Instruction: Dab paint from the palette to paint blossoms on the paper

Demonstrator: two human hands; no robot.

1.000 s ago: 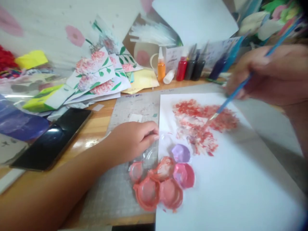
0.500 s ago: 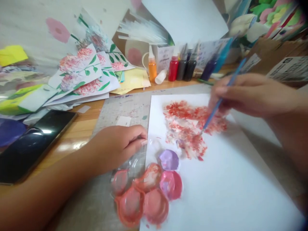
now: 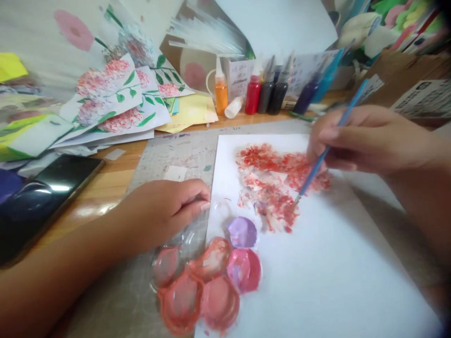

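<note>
My right hand (image 3: 359, 136) pinches a slim blue paintbrush (image 3: 333, 136), slanted with its tip down at the right edge of a painted patch. That patch of red and pale pink dabs (image 3: 271, 183) covers the upper part of a white sheet of paper (image 3: 317, 272). At the sheet's left edge lies my left hand (image 3: 172, 204), closed, its fingertips curled under and hidden, so I cannot tell whether they hold anything. Just below it is a clear paint palette (image 3: 220, 300) with round wells of coral, pink and lilac paint, partly overlapping the paper.
A grey cutting mat (image 3: 158, 155) lies under the paper. To the left are a black phone (image 3: 49, 202) and painted flower cutouts (image 3: 105, 98). Along the back stand an orange bottle (image 3: 221, 96), a red bottle (image 3: 252, 94) and darker ones. A cardboard box (image 3: 405, 80) sits at the right.
The brush tip has moved slightly down and right across the paper, with my right hand following. My left hand stays by the sheet's edge. The whole view has shifted a little.
</note>
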